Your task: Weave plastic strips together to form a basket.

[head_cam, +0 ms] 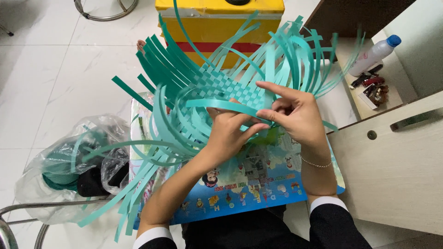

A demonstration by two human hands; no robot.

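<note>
Both hands, the left hand (228, 133) and the right hand (295, 115), pinched one teal strip (221, 105) against the half-woven mat (226, 87) above the colourful board (258, 184), apparently mid-weave, so next it needed careful threading over and under.

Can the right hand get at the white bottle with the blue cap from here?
Probably not without letting go: the right hand is pinching a teal strip of the woven piece, though nothing blocks the way to the white bottle on the shelf.
</note>
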